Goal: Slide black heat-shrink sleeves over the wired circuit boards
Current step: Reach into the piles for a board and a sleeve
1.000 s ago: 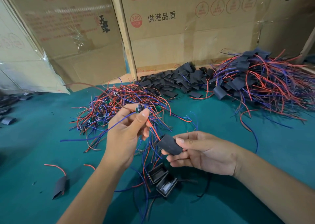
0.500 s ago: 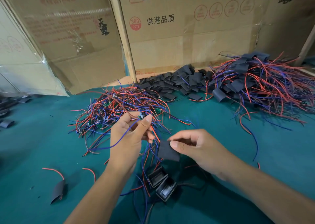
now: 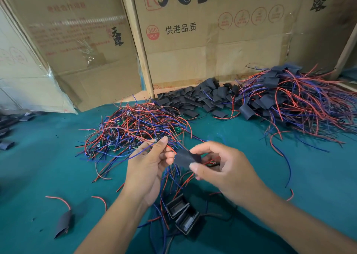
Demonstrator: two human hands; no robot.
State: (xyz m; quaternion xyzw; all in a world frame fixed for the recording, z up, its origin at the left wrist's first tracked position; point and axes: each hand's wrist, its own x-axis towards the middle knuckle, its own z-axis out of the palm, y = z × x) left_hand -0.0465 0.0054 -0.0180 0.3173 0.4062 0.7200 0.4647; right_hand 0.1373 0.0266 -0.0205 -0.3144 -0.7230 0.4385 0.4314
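1. Left hand point(image 3: 148, 164) raised over the teal table point(image 3: 44, 157), fingers curled, pinching red and blue wires point(image 3: 143, 150) at the fingertips; board on those wires hidden, too small to make out.
2. Right hand point(image 3: 222, 168) just beside the left, thumb and forefinger pinching a flat black heat-shrink sleeve point(image 3: 186, 158) between the two hands.
3. Sleeve's left end touching the left fingertips; whether anything has entered it, cannot tell.
4. Beyond the left hand, a loose pile of wired boards point(image 3: 135, 126) on the table, green boards showing among the red and blue strands.
5. Further back, against the cardboard boxes point(image 3: 212, 41), a heap of empty black sleeves point(image 3: 195, 99).
6. Right of that heap, a bigger mound of sleeved assemblies point(image 3: 293, 103), wires spilling out in every direction.
7. Below the hands, two small black rectangular housings point(image 3: 182, 215) side by side on the table, wires trailing across them.
8. Near left, a lone sleeve with a red wire point(image 3: 63, 221) lying apart from everything else.
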